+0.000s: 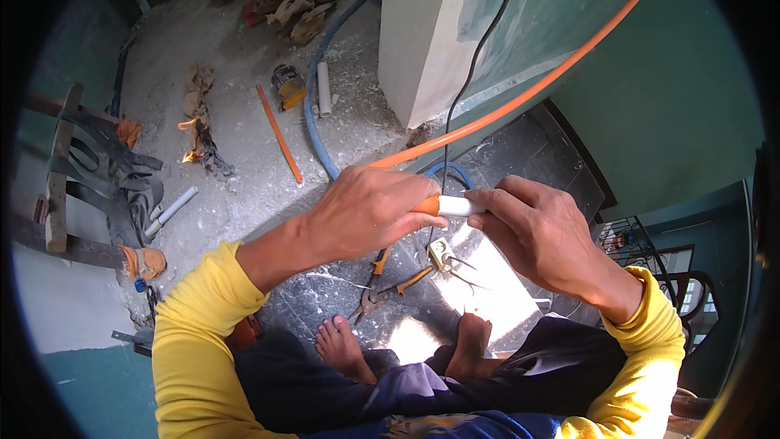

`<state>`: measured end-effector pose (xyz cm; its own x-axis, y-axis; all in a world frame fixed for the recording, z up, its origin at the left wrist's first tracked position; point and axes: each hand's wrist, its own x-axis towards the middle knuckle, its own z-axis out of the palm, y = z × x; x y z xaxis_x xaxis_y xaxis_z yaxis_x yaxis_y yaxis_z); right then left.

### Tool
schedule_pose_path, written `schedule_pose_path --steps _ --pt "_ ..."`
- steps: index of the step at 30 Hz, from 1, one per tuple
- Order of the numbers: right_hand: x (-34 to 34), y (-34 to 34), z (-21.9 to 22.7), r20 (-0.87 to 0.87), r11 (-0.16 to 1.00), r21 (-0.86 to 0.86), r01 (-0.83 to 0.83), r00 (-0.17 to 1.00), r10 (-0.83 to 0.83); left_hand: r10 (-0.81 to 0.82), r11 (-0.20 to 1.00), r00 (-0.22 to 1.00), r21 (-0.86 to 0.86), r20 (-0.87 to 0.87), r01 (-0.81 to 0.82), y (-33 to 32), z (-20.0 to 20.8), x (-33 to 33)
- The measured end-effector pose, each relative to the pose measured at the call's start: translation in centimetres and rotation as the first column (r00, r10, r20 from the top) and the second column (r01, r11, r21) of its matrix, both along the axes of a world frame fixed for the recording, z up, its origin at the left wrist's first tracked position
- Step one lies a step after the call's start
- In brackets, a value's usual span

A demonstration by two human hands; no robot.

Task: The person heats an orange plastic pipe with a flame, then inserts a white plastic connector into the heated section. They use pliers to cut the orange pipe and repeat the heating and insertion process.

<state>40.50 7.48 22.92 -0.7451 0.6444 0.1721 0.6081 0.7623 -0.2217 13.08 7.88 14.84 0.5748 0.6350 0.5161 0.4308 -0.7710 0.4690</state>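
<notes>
My left hand (370,210) is closed round the end of an orange pipe (428,206). A short white pipe piece (457,206) meets that end, in line with it. My right hand (540,232) pinches the far end of the white piece between thumb and fingers. An orange hose (520,100) runs from behind my left hand to the upper right; whether it is the same length as the held end is hidden by the hand. Below my hands lie pliers (370,302) with orange-and-black handles and a pale socket box (441,254) on dark tiles.
At the left, a crumpled strip of paper (195,134) burns on the dusty floor. Nearby lie an orange pipe length (279,134), a blue hose (311,106), a yellow-and-black tool (288,87) and a white pipe (324,89). A pale pillar (414,32) stands ahead; a black cable (479,49) hangs beside it.
</notes>
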Motion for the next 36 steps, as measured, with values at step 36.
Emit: schedule_pose_path --steps 36 --pt "-0.6 0.6 1.9 0.084 0.997 -0.063 -0.040 0.995 0.045 -0.134 0.977 0.974 -0.139 0.185 0.161 1.4 -1.3 -1.6"
